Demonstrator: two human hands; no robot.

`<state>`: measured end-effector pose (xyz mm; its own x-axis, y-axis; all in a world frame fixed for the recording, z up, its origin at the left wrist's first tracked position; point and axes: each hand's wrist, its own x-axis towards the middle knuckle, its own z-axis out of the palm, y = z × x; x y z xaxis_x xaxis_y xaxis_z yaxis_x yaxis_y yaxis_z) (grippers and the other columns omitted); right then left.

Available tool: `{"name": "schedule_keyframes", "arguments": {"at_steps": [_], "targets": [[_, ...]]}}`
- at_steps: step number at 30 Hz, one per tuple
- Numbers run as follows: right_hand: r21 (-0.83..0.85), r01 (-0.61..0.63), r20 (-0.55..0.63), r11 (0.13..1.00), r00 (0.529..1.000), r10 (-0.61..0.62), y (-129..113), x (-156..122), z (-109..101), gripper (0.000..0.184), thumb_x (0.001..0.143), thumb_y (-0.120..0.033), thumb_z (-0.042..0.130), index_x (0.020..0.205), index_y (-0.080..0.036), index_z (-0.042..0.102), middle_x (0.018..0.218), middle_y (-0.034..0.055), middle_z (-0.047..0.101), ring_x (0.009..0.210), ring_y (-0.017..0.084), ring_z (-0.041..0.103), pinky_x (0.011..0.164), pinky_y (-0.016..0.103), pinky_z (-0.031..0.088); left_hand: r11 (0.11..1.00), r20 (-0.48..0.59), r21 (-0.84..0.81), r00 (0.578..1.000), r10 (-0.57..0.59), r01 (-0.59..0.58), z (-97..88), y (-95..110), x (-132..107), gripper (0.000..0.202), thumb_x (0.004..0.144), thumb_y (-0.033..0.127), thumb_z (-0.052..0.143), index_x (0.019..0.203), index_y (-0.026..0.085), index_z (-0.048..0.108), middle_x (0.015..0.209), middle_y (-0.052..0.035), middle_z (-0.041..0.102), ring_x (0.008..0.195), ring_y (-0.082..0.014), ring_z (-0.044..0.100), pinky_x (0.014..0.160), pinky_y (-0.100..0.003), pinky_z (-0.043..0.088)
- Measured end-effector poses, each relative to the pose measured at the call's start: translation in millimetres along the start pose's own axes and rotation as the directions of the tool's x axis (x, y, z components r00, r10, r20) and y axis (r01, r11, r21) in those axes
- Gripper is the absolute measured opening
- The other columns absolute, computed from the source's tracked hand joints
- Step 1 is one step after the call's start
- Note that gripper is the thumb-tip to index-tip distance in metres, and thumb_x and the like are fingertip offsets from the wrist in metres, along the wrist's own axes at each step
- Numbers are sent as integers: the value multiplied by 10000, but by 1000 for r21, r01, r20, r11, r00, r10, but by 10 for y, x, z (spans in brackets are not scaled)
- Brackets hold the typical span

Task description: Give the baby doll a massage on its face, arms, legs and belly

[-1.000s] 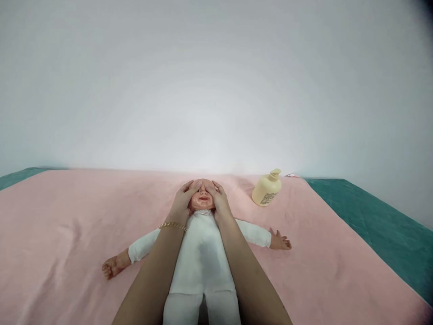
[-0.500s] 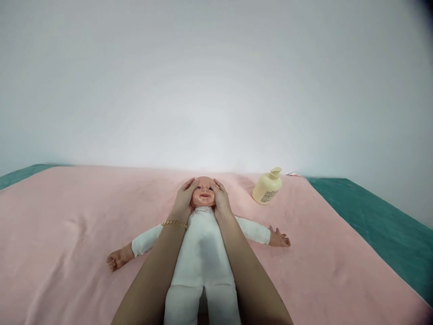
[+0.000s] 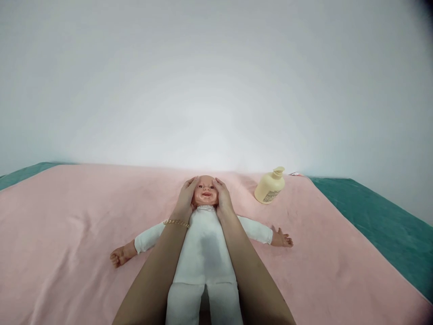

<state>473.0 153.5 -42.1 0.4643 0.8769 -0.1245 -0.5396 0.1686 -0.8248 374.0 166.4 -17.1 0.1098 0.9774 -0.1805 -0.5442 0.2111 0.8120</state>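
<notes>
A baby doll (image 3: 203,253) in a white suit lies on its back on a pink towel (image 3: 67,225), arms spread, head away from me. My left hand (image 3: 185,201), with a gold bracelet at the wrist, rests flat against the left side of the doll's head (image 3: 205,192). Against the right side of the head lies my right hand (image 3: 222,198). Both hands cup the head between them, and the doll's face shows between my fingers.
A cream pump bottle (image 3: 269,187) lies tilted on the towel to the right of the doll's head. A teal cover (image 3: 379,221) shows beyond the towel's right and far left edges. A plain white wall stands behind.
My fingers covered the doll's eyes and forehead a second ago. They have slid outward to the sides of the head, so the face is now uncovered.
</notes>
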Motion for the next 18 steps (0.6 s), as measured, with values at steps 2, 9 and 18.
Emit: {"name": "schedule_keyframes", "arguments": {"at_steps": [2, 9, 18], "targets": [[-45, -13, -30, 999, 999, 12, -21, -30, 10, 477, 623, -331, 774, 1052, -205, 607, 973, 37, 688, 886, 200, 662, 777, 309, 554, 999, -27, 41, 1000, 15, -14, -5, -13, 16, 295, 771, 258, 723, 1008, 135, 598, 952, -93, 672, 795, -183, 660, 748, -317, 549], [-101, -21, -73, 995, 997, 13, -53, -52, 28, 467, 622, -243, 747, 1067, -210, 608, 995, 31, 661, 869, 186, 658, 748, 288, 554, 997, -48, 77, 999, 19, -15, -38, -52, 82, 369, 731, 184, 755, 1039, 136, 557, 1010, -115, 640, 796, -175, 657, 742, -323, 556], [-101, -37, -100, 994, 995, 27, -44, -9, 34, 405, 659, -288, 731, 1042, -210, 625, 942, 34, 681, 854, 188, 661, 747, 299, 552, 998, -18, 62, 1000, 23, -22, -40, -70, 96, 294, 794, 210, 697, 1049, 137, 572, 1023, -121, 653, 826, -173, 659, 786, -327, 550]]}}
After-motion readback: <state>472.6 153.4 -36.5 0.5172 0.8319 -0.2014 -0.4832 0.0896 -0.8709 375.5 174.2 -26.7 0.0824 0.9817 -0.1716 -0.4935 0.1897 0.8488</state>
